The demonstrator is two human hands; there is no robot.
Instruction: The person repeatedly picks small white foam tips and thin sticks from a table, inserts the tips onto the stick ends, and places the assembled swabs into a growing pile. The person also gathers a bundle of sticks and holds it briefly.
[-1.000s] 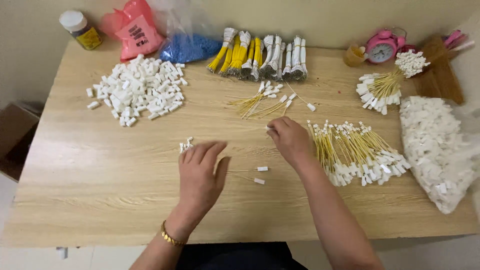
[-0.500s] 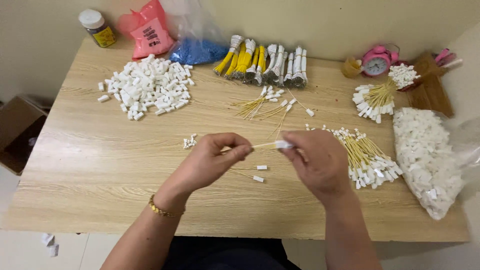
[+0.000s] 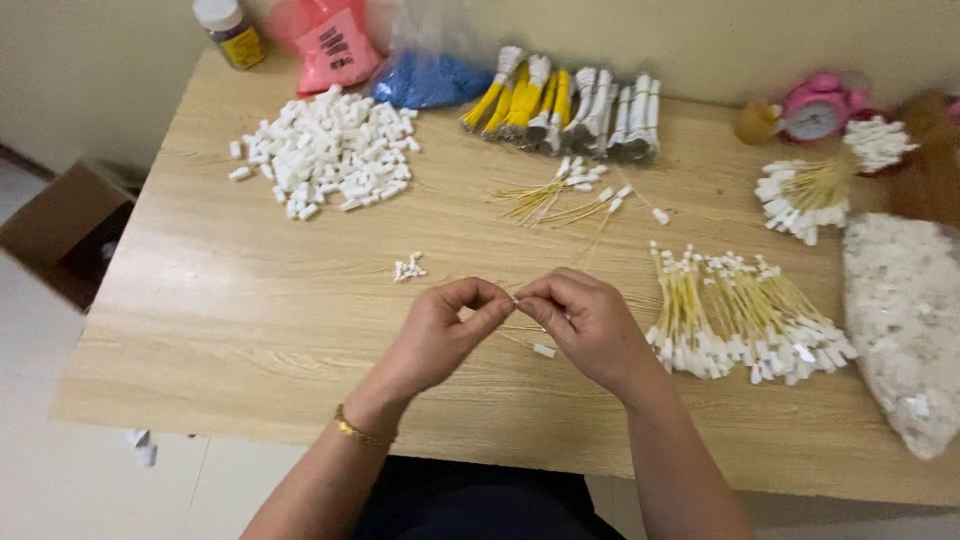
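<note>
My left hand (image 3: 445, 330) and my right hand (image 3: 585, 322) meet fingertip to fingertip over the wooden table (image 3: 240, 310), pinching a small white piece on a thin yellow wire (image 3: 516, 298) between them. The wire is mostly hidden by my fingers. A loose white connector (image 3: 544, 351) lies just below my hands. A heap of yellow wires with white ends (image 3: 745, 315) lies right of my right hand. A few tiny white pieces (image 3: 409, 267) sit just above my left hand.
A pile of white connectors (image 3: 330, 150) lies at the back left. Bundled yellow and white wires (image 3: 570, 100) line the back. Loose wires (image 3: 560, 195) lie mid-table. A bag of white parts (image 3: 905, 320) sits right. A pink clock (image 3: 818, 105), jar (image 3: 230, 30) and cardboard box (image 3: 60, 225) are around.
My right hand left the wire heap and my left hand rose from the table; both came together at the middle, holding a wire with a white piece between the fingertips.
</note>
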